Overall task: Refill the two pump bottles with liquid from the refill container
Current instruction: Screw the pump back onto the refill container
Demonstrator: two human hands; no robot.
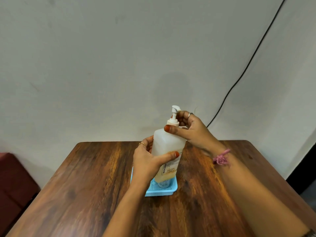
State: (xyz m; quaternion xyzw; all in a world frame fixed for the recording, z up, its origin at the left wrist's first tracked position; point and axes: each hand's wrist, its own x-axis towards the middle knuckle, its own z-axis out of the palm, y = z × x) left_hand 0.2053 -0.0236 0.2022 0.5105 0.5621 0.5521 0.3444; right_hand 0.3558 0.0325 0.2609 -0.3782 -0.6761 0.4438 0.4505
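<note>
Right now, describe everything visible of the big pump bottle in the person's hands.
The pump bottle is tall, translucent whitish plastic with a white pump head and a worn label; yellowish liquid shows low inside. It is tilted slightly, above a blue mesh tray on the wooden table. The left hand grips its body; the right hand holds around the pump collar.

Black cable (246, 65) along pale wall (102, 57)

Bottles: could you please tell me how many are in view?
2: a large pump bottle held up in both hands, and a smaller one in the blue tray behind it. Others may be hidden.
</note>
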